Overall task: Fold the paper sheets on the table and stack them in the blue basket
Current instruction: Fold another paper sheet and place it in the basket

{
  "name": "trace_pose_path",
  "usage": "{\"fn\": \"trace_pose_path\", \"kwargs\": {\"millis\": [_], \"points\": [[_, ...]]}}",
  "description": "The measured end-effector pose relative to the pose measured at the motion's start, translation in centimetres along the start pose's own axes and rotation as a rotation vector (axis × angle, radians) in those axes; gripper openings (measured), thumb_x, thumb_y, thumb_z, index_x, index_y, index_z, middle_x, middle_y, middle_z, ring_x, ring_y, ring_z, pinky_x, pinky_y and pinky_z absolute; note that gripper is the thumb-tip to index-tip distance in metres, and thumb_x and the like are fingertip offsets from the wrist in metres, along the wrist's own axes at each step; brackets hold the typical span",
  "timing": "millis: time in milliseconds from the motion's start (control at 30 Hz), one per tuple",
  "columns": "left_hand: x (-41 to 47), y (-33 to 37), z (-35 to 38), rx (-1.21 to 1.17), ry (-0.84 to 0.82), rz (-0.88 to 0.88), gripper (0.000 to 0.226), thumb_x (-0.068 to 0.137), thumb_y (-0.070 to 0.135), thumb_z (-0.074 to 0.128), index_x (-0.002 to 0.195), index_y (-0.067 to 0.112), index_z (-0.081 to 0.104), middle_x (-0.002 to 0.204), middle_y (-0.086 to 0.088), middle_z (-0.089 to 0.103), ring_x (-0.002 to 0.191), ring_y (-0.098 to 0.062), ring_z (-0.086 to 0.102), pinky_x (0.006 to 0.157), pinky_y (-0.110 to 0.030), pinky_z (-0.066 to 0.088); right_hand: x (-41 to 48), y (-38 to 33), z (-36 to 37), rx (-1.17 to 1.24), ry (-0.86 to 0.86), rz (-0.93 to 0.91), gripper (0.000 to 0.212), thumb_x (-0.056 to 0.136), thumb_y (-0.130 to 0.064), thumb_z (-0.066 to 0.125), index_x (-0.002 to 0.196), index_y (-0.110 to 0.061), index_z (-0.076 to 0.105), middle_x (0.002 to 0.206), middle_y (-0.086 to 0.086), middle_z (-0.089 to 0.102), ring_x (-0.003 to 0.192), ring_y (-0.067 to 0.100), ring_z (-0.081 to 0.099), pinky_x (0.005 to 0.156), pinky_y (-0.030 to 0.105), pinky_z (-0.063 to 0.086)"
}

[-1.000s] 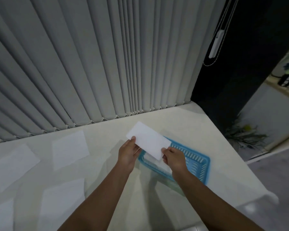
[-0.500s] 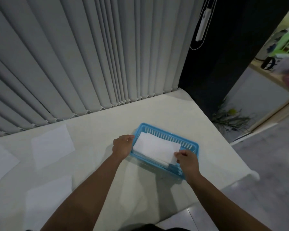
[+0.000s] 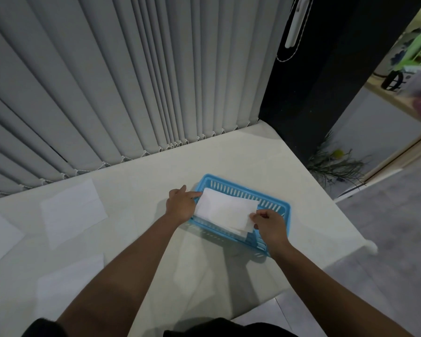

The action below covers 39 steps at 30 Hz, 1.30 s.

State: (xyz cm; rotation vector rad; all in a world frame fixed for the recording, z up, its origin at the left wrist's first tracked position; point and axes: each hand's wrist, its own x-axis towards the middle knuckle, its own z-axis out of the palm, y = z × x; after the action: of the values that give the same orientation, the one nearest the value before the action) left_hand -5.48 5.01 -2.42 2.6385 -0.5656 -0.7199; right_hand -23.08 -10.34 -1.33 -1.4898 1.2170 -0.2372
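The blue basket [image 3: 269, 203] stands on the white table [image 3: 229, 154], right of centre. A folded white paper [image 3: 225, 210] lies in it on top of other folded sheets [image 3: 240, 232]. My left hand [image 3: 181, 206] is at the paper's left end, index finger stretched onto its far left corner, thumb off the paper. My right hand [image 3: 269, 224] pinches the paper's near right corner between thumb and fingertips, above the basket's right part.
Unfolded sheets lie flat on the table to the left: one at the back [image 3: 72, 211], one at the left border [image 3: 0, 237], one nearer me [image 3: 68, 285]. Grey vertical blinds [image 3: 107, 93] close off the table's far side. The table ends just right of the basket [image 3: 365, 244].
Both hands carried the folded paper from above the basket down into it. My left hand shifted from the basket's left rim onto the paper's left end.
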Motion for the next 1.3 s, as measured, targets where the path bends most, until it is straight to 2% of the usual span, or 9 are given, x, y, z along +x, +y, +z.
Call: {"fn": "trace_pose_path", "kwargs": {"millis": [133, 367, 667, 767, 833, 933, 1033, 1167, 1300], "points": [[0.1, -0.1, 0.2, 0.014, -0.017, 0.008, 0.051, 0.101, 0.017, 0.02, 0.137, 0.043, 0.044, 0.16, -0.005, 0.019, 0.145, -0.028, 0.014, 0.115, -0.039, 0.024, -0.4, -0.4, 0.5, 0.024, -0.008, 0.019, 0.015, 0.088, -0.015, 0.065, 0.074, -0.014, 0.06, 0.073, 0.003, 0.063, 0.067, 0.019, 0.059, 0.062, 0.027, 0.045], [-0.2, -0.4, 0.0, 0.056, -0.035, 0.02, 0.051, 0.1, 0.017, 0.019, 0.139, 0.041, 0.043, 0.161, -0.005, 0.017, 0.145, -0.028, 0.013, 0.114, -0.036, 0.023, -0.5, 0.2, 1.3, 0.108, -0.02, 0.094, 0.008, 0.087, -0.014, 0.067, 0.088, -0.006, 0.063, 0.073, 0.005, 0.063, 0.063, 0.018, 0.058, 0.078, 0.036, 0.051], [-0.9, -0.2, 0.5, 0.095, -0.033, 0.015, 0.051, 0.1, 0.017, 0.02, 0.14, 0.039, 0.041, 0.161, -0.004, 0.017, 0.146, -0.024, 0.014, 0.114, -0.036, 0.024, -0.8, 1.0, 0.5, 0.005, 0.075, -0.062, 0.032, 0.089, -0.019, 0.062, 0.12, -0.015, 0.061, 0.114, 0.001, 0.065, 0.105, 0.02, 0.059, 0.089, 0.027, 0.041], [-1.4, -0.1, 0.8, 0.115, -0.023, -0.001, 0.049, 0.1, 0.019, 0.021, 0.143, 0.035, 0.038, 0.161, -0.005, 0.017, 0.146, -0.024, 0.014, 0.118, -0.037, 0.02, -1.1, 1.8, 0.4, -0.29, 0.054, -0.274, 0.047, 0.091, -0.027, 0.059, 0.136, -0.017, 0.05, 0.142, 0.006, 0.051, 0.128, 0.024, 0.048, 0.109, 0.037, 0.037], [-1.5, -0.2, 1.0, 0.099, -0.006, -0.01, 0.048, 0.101, 0.02, 0.02, 0.145, 0.033, 0.034, 0.16, -0.006, 0.017, 0.145, -0.025, 0.016, 0.118, -0.036, 0.021, -1.6, 2.3, 0.6, -0.605, -0.024, -0.428, 0.059, 0.094, -0.038, 0.053, 0.147, -0.019, 0.035, 0.156, 0.003, 0.031, 0.142, 0.026, 0.029, 0.118, 0.042, 0.024], [-1.0, -0.8, 1.4, 0.047, -0.011, -0.028, 0.049, 0.101, 0.02, 0.018, 0.146, 0.033, 0.031, 0.16, -0.008, 0.017, 0.147, -0.023, 0.015, 0.119, -0.035, 0.02, -2.0, 2.9, 1.2, -0.867, -0.151, -0.467, 0.068, 0.097, -0.051, 0.037, 0.153, -0.024, 0.011, 0.163, -0.002, 0.002, 0.149, 0.027, 0.003, 0.121, 0.043, 0.005], [-1.2, -0.6, 1.2, 0.055, -0.031, -0.016, 0.047, 0.1, 0.021, 0.026, 0.145, 0.032, 0.035, 0.159, -0.002, 0.02, 0.148, -0.026, 0.011, 0.119, -0.041, 0.019, -2.1, 3.3, 1.4, -0.953, -0.189, -0.46, 0.069, 0.098, -0.053, 0.03, 0.154, -0.024, 0.003, 0.163, -0.002, -0.003, 0.149, 0.026, -0.005, 0.12, 0.043, -0.001], [-2.1, -0.2, 0.7, 0.121, 0.082, 0.102, 0.047, 0.099, 0.023, 0.03, 0.145, 0.031, 0.035, 0.16, -0.004, 0.02, 0.145, -0.026, 0.018, 0.118, -0.041, 0.02, -1.5, 3.6, 1.1, -1.047, -0.182, -0.52, 0.076, 0.09, -0.064, 0.011, 0.154, -0.023, 0.001, 0.163, 0.0, -0.007, 0.149, 0.027, -0.01, 0.119, 0.044, -0.007], [-2.4, 0.6, 1.4, 0.239, 0.128, 0.318, 0.053, 0.101, 0.04, 0.025, 0.151, 0.028, 0.015, 0.163, 0.001, 0.008, 0.149, -0.022, 0.009, 0.121, -0.045, 0.007, -0.8, 2.9, 1.8, -1.111, -0.165, -0.671, 0.089, 0.082, -0.071, -0.007, 0.153, -0.02, 0.008, 0.163, 0.003, -0.001, 0.149, 0.028, -0.009, 0.116, 0.046, -0.01]]}}
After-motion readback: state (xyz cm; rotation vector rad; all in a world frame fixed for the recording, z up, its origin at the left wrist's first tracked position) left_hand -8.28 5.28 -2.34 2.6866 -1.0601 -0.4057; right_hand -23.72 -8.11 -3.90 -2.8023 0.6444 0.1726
